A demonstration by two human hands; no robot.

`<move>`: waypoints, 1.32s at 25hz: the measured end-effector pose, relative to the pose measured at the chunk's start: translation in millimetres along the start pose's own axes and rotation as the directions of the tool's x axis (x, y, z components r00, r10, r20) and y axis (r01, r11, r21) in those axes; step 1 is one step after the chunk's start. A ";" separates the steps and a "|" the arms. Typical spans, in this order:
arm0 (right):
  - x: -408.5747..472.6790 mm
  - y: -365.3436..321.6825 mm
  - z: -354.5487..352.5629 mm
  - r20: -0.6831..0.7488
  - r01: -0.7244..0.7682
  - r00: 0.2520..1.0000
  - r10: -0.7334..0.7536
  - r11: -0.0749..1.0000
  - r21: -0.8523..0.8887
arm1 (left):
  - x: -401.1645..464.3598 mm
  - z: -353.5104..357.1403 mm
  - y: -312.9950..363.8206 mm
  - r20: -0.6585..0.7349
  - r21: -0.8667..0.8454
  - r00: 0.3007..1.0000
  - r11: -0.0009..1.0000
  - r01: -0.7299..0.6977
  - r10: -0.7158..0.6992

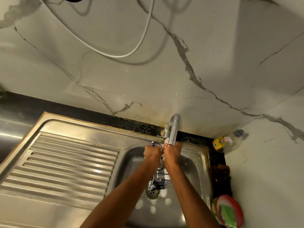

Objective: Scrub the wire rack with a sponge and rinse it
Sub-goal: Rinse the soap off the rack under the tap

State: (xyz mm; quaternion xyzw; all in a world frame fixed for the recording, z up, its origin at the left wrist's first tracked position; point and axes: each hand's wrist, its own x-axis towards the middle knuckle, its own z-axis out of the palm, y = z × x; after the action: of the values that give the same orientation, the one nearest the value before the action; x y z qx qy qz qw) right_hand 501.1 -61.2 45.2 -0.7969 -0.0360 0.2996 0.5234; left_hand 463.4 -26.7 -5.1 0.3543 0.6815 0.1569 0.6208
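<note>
Hands meet under the spout of the curved chrome tap (173,129), over the basin of the stainless steel sink (199,163). Left hand (152,153) grips the upper end of the black wire rack (158,180), fingers curled round it. Right hand (172,153) is closed against the rack's top, white suds showing between the two hands; whether it holds a sponge cannot be told. Rack hangs lengthwise between the forearms, lower end foamy, above the round drain (153,192). Ribbed steel draining board (65,165) lies to the left. Clear bottle with a yellow label (221,143) stands in the back corner; its print is too small to read. Red round tub holding a green scrub pad (228,211) sits at the right edge.
</note>
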 end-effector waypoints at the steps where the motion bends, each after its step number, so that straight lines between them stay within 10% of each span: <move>1: 3.0 2.4 -1.6 0.045 -0.018 0.999 0.016 0.999 0.033 | -0.5 -1.0 -1.0 -0.005 -0.016 1.000 1.000 0.001 -0.001; 13: -3.6 -4.9 2.2 0.082 -0.089 0.994 0.072 0.971 0.223 | 0.7 -22.1 -19.8 -0.031 -0.062 0.999 0.998 0.013 -0.015; 23: -5.0 29.1 -6.1 0.364 0.376 0.863 -0.349 0.926 -0.005 | -13.3 -44.7 -34.3 -0.066 -0.062 0.997 0.997 0.044 -0.048; 33: 36.5 -6.1 30.4 0.469 -0.049 0.883 0.025 0.998 0.040 | -24.3 -47.7 -21.7 -0.048 -0.141 0.998 0.990 0.030 -0.037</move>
State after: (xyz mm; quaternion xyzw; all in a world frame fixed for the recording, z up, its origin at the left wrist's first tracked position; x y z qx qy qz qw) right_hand 516.8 -20.1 26.1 -0.6881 -0.1384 0.4936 0.5136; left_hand 411.0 -47.6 7.1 0.2944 0.6899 0.2028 0.6295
